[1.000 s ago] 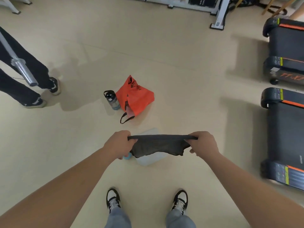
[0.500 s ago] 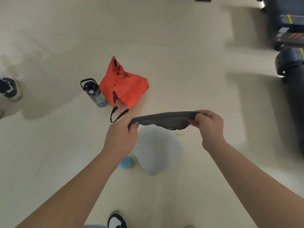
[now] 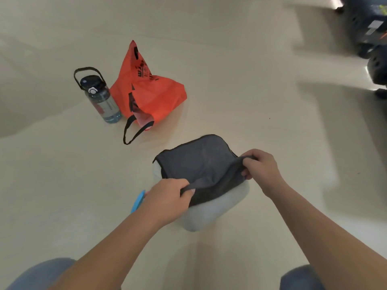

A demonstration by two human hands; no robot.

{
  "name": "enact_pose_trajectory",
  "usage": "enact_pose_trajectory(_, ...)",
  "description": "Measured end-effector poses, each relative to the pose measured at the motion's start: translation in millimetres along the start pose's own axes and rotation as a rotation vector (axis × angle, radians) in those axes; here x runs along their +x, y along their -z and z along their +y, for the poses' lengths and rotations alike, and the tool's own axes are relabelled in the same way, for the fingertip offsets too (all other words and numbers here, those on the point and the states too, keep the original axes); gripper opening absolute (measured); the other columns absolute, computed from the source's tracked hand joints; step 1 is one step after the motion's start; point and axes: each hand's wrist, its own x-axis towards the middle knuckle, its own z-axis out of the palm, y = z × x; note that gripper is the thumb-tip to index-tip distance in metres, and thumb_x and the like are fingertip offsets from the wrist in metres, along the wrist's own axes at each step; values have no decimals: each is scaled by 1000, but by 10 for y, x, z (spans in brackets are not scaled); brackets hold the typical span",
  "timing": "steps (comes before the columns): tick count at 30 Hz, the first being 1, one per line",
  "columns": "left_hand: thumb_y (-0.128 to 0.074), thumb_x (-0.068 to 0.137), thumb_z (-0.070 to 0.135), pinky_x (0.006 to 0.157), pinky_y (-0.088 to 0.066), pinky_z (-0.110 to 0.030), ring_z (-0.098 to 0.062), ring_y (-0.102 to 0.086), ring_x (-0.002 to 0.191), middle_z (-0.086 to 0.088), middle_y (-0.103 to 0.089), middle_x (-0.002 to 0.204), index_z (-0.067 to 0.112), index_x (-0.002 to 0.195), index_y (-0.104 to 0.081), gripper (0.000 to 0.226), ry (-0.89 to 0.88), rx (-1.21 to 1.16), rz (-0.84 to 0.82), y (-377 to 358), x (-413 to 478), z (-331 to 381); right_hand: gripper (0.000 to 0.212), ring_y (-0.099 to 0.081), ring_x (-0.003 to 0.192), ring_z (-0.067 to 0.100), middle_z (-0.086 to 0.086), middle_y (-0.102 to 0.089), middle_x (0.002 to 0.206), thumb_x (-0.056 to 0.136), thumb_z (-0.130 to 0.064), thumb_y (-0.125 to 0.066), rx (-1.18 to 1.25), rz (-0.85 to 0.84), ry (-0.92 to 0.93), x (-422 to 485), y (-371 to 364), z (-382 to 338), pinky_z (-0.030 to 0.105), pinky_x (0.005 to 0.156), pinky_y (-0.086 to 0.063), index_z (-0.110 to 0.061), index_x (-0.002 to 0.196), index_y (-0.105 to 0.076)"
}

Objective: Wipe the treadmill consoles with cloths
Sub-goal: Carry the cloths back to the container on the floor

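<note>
Left grip and right grip pinch cloth.

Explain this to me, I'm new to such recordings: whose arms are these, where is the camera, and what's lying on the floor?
No machine here: a person wears a camera on the head, looking down, so the arms are their own. The left hand and right hand each grip an edge of a dark cloth, held over a pale plastic jug on the floor. A blue piece shows by the left hand. Farther off stand a bottle and, beside it, an orange bag. The dark blurred shapes at top right are probably treadmills.
</note>
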Motion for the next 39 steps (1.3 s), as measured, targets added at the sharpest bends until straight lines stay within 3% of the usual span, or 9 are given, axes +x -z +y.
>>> enact_pose_trajectory(14, -49, 104, 40, 78, -47, -38, -23, -60, 84, -3, -63, 88, 16, 83, -58, 33, -98, 215, -599, -51, -304, 280, 16, -57, 49, 25, 14, -57, 72, 86, -10, -51, -660, -453, -186, -107, 351, 61, 27, 50, -41, -4, 88, -66)
enact_pose_trajectory(18, -52, 101, 42, 86, -47, -39, -25, -71, 82, 2, -60, 77, 16, 83, -55, 32, -34, 146, -461, 138, -222, 42, 21, -49, 47, 23, 15, -60, 60, 84, -5, -50, -608, -356, -70, -146, 328, -48, 28, 48, -38, 2, 92, -68)
enact_pose_trajectory(21, -58, 101, 33, 65, -59, -42, -25, -71, 64, -1, -65, 76, 19, 83, -59, 24, 46, -133, -185, 231, -52, -222, 19, -51, 41, 20, 12, -60, 56, 93, -7, -53, -383, -153, 58, -81, 167, -68, 29, 46, -42, 0, 100, -69)
enact_pose_trajectory(23, -62, 99, 34, 61, -56, -35, -18, -69, 68, 3, -68, 84, 23, 101, -66, 11, 78, -174, 69, 234, 86, -347, 24, -63, 47, 18, 10, -71, 80, 98, -12, -57, -201, -86, 59, -21, 8, -64, 31, 50, -52, -8, 119, -68)
enact_pose_trajectory(25, -66, 96, 43, 72, -51, -34, -19, -66, 80, 4, -67, 96, 23, 124, -56, 36, 128, -122, 205, 195, 191, -453, 51, -76, 76, 23, 3, -63, 128, 98, -19, -63, -87, -74, 30, 26, -137, -2, 35, 67, -61, -20, 148, -50)
enact_pose_trajectory(28, -64, 93, 54, 67, -47, -34, -24, -61, 76, -1, -63, 90, 18, 105, -52, 40, 242, 138, 186, 135, 197, -540, 64, -60, 131, 26, -1, -48, 154, 96, -23, -65, -308, -69, 118, 57, -230, 120, 43, 108, -50, -23, 156, -43)
enact_pose_trajectory(32, -49, 96, 62, 71, -61, -34, -23, -71, 52, -4, -65, 65, 12, 82, -58, 53, 302, 162, -67, -108, 144, -582, 40, -63, 108, 24, 7, -60, 134, 93, -26, -66, -466, -80, 125, 38, -250, 193, 32, 90, -46, -16, 133, -65)
enact_pose_trajectory(34, -46, 96, 67, 72, -64, -35, -23, -73, 49, -8, -70, 80, 12, 88, -59, 57, 389, 21, -169, -260, 125, -601, 44, -60, 111, 24, 6, -57, 137, 93, -31, -66, -544, -87, 117, 35, -240, 221, 33, 91, -46, -19, 136, -64)
enact_pose_trajectory(39, -73, 92, 41, 55, -64, -36, -27, -76, 64, -12, -74, 94, 10, 104, -65, 34, 549, -586, -63, -430, 174, -560, 54, -56, 129, 21, 3, -57, 145, 98, -29, -66, -472, -179, 59, 15, -250, 289, 31, 105, -43, -14, 149, -55)
